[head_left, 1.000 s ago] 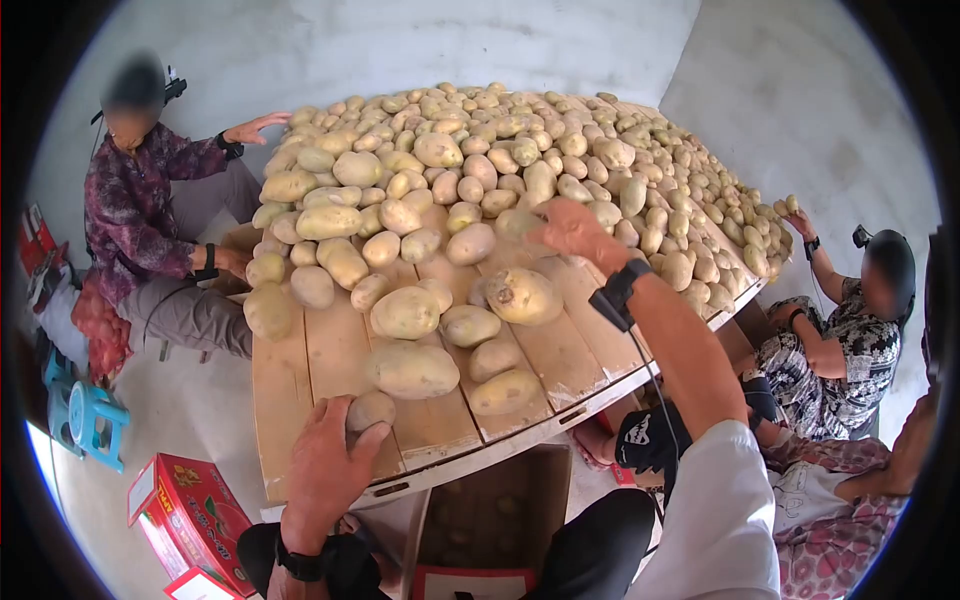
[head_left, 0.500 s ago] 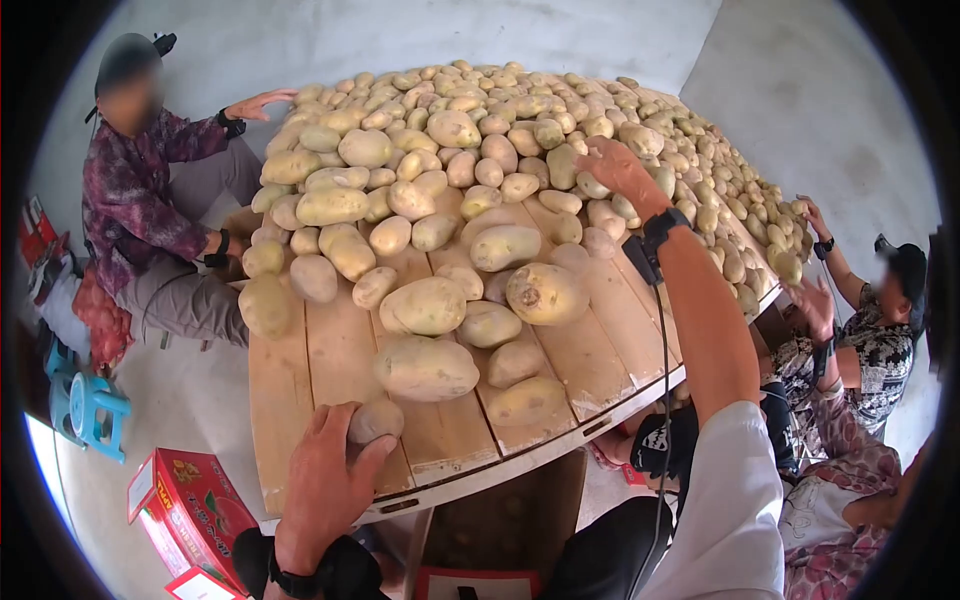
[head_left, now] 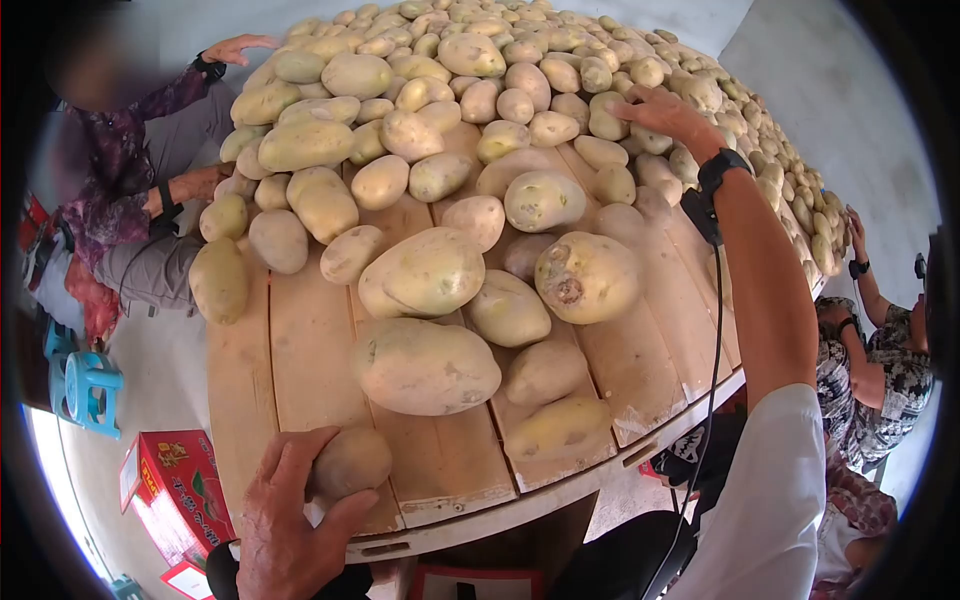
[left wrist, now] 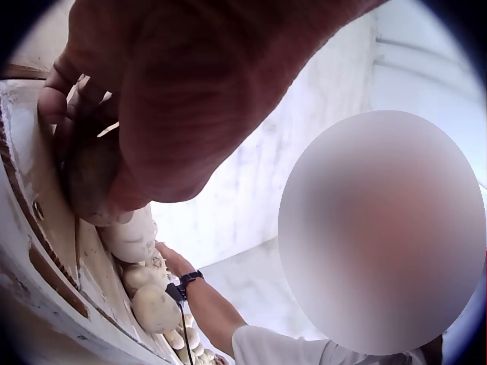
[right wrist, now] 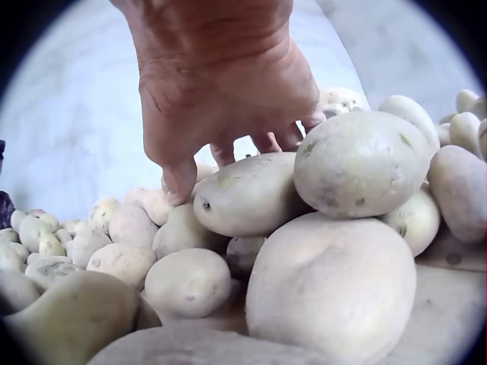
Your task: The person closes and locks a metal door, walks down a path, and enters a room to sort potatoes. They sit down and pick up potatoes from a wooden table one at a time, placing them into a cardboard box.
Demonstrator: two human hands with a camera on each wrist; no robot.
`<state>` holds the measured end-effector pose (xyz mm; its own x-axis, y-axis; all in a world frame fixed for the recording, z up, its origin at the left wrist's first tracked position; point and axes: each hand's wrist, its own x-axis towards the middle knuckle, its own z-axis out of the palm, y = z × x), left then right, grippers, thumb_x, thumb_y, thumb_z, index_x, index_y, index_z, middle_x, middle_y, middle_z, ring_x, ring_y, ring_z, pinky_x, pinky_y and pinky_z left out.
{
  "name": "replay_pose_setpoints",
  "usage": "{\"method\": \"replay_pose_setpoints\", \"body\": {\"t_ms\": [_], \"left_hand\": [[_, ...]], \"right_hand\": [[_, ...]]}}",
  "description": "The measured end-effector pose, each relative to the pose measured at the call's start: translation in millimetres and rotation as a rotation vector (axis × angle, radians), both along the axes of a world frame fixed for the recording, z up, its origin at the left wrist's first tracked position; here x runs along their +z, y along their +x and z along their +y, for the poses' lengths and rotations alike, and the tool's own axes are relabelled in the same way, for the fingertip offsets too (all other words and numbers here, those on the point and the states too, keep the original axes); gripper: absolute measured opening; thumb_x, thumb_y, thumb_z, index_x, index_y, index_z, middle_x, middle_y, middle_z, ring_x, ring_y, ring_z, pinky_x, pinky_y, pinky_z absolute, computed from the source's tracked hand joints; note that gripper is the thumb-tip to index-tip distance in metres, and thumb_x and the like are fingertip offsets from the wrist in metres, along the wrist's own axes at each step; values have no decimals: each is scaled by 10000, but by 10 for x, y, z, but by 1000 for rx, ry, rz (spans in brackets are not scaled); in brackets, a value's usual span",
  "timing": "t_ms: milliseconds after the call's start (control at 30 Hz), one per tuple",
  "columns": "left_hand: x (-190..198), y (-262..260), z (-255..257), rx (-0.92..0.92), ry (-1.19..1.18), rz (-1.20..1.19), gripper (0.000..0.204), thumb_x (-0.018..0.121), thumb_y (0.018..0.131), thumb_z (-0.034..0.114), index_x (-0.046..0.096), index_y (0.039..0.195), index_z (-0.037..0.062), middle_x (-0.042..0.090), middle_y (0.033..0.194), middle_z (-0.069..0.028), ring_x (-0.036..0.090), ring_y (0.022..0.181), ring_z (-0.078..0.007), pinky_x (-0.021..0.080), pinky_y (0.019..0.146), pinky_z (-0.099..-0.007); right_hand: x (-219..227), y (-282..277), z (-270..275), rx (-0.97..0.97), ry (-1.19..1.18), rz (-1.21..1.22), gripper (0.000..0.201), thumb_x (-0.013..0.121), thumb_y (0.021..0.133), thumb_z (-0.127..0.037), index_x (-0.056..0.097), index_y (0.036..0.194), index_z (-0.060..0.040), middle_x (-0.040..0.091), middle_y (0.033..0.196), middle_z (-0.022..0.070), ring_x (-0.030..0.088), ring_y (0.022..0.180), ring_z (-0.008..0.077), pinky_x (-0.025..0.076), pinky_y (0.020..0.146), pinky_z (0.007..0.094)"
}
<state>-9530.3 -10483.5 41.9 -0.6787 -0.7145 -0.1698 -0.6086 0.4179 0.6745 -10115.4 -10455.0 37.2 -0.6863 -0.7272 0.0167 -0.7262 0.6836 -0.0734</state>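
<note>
In the head view my left hand [head_left: 290, 520] holds a small round potato [head_left: 352, 462] between thumb and fingers at the table's near edge [head_left: 455, 525]. The left wrist view shows this hand [left wrist: 205, 91] from below, its potato [left wrist: 90, 175] dark in shadow. My right hand [head_left: 668, 115] is at the pile, fingertips on a greenish potato [head_left: 607, 117]. From the right wrist, the hand [right wrist: 221, 91] arches over a long potato [right wrist: 251, 194], thumb at its left and fingers curled down behind. Several large potatoes, one broad and pale [head_left: 428, 367], lie between the hands.
Potatoes [head_left: 470, 55] cover the far part of the slatted table. One person [head_left: 150, 200] sits at the left, others [head_left: 885, 370] at the right. A red box [head_left: 185, 490] and blue stool [head_left: 92, 388] stand at the left. A cable hangs from my right wrist.
The head view has moved closer to the table. My right hand has left the near potatoes and reached farther right into the pile; a greenish potato now lies behind the large ones. My left hand keeps its potato.
</note>
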Motion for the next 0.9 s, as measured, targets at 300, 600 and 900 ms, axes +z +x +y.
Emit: {"method": "replay_pose_setpoints", "body": {"t_ms": [300, 600, 900], "left_hand": [[-5, -47, 35, 9, -13, 8, 519, 707, 700, 155, 625, 1184, -12, 641, 1027, -152, 643, 928, -287, 494, 810, -368], [-11, 37, -25, -103, -74, 44, 441, 716, 870, 183, 614, 1274, 40, 673, 1169, -180, 639, 954, -321, 499, 813, -387], [-6, -4, 48, 2, -35, 68, 474, 720, 760, 145, 618, 1193, -16, 637, 1035, -163, 649, 901, -282, 514, 772, -349]], "right_hand": [[2, 105, 12, -97, -187, -260, 962, 553, 802, -793, 585, 1383, -27, 532, 1453, 228, 470, 1375, 384, 390, 1110, 485], [-260, 137, -62, -164, -154, -250, 968, 574, 809, -760, 482, 1486, -73, 441, 1546, 175, 398, 1438, 351, 340, 1149, 503], [124, 674, -94, -209, -114, -625, 874, 597, 877, -612, 400, 1538, -76, 331, 1616, 166, 302, 1491, 335, 277, 1181, 494]]}}
